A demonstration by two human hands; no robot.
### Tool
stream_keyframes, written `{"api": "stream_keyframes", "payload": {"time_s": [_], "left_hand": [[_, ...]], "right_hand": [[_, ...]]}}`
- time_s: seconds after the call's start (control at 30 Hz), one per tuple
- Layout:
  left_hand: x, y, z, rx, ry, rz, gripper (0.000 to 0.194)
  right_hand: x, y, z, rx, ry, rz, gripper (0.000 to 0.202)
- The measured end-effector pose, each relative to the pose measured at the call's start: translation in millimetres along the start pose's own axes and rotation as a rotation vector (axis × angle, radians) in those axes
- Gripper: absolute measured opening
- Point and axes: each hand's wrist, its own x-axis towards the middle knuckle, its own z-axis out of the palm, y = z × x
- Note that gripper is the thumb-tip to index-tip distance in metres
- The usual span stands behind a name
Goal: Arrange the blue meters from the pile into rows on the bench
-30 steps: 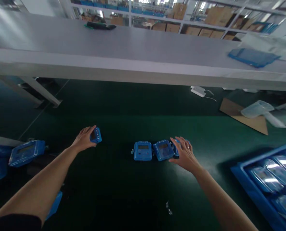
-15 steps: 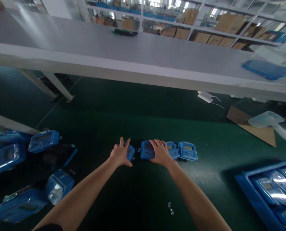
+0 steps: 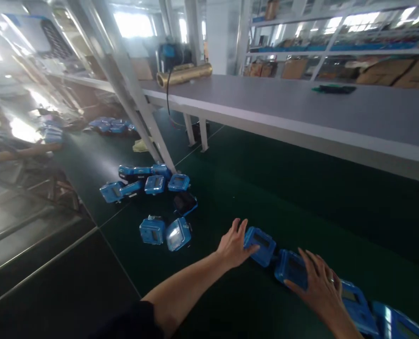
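On the green table top [image 3: 230, 193], four blue boxes are sitting in a slanting row. The left hand [image 3: 232, 247] is reaching to the first blue box [image 3: 262, 252], the one at the row's left end. Its thumb is lying over the box's front, and its other fingers are pointing up by the corner, spreading apart and not closing round it. The right hand [image 3: 318, 287], wearing a ring [image 3: 332, 280], is resting over the second blue box [image 3: 290, 268]. Its fingers are spreading over the side, with the thumb near the bottom edge; I cannot tell if they are squeezing. Past this hand, the third blue box [image 3: 358, 306] and the fourth blue box [image 3: 396, 322] are leaning off toward the bottom right corner, where the picture is cutting the last one off.

Over to the left, more blue boxes [image 3: 155, 184] are lying in a loose bunch near a metal post [image 3: 142, 103]. Higher up, a gold-coloured tube [image 3: 190, 75] is lying on a grey shelf [image 3: 252, 96]. Far left, another person's arm [image 3: 29, 151] is stretching out, looking blurry.
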Motion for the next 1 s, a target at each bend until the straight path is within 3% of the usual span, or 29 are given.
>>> {"api": "stream_keyframes", "payload": {"time_s": [0.1, 0.17, 0.2, 0.3, 0.4, 0.47, 0.53, 0.67, 0.83, 0.93, 1.0], "left_hand": [[-58.9, -66.3, -42.6, 0.009, 0.394, 0.104, 0.056], [-92.2, -122.1, -74.9, 0.115, 0.587, -0.073, 0.053], [-104.3, -150.5, -91.3, 0.159, 0.613, -0.181, 0.056], [-120.3, -224.3, -137.5, 0.163, 0.534, -0.402, 0.065], [-115.3, -267.9, -171.4, -0.080, 0.251, -0.381, 0.073], [-108.4, -282.0, -184.2, -0.295, 0.070, -0.397, 0.079], [-102.2, -289.9, -189.8, -0.395, -0.026, -0.454, 0.083], [-91.9, -300.5, -188.1, -0.329, -0.013, -0.453, 0.080], [-83.9, -299.1, -185.6, -0.446, -0.023, -0.489, 0.081], [-86.8, -285.3, -184.4, -0.605, -0.028, -0.571, 0.080], [-89.3, -272.4, -178.5, -0.687, -0.043, -0.589, 0.074]], "right_hand": [[0.7, -70.0, -13.7, 0.238, 0.015, -0.045, 0.069], [3.4, -134.7, -10.6, 0.458, -0.096, -0.101, 0.064], [6.3, -168.7, -4.2, 0.559, -0.165, -0.116, 0.062], [21.0, -259.4, 28.0, 0.785, -0.379, -0.009, 0.077], [35.6, -308.7, 60.8, 0.971, -0.555, 0.139, 0.094], [38.0, -314.2, 74.1, 1.178, -0.628, 0.198, 0.093], [33.1, -305.3, 80.3, 1.347, -0.647, 0.250, 0.088], [14.7, -288.4, 84.4, 1.356, -0.587, 0.363, 0.095], [12.9, -311.3, 87.5, 1.209, -0.557, 0.255, 0.112], [10.1, -310.9, 84.2, 1.352, -0.570, 0.277, 0.102], [-0.3, -292.7, 83.1, 1.470, -0.585, 0.295, 0.088]]}}
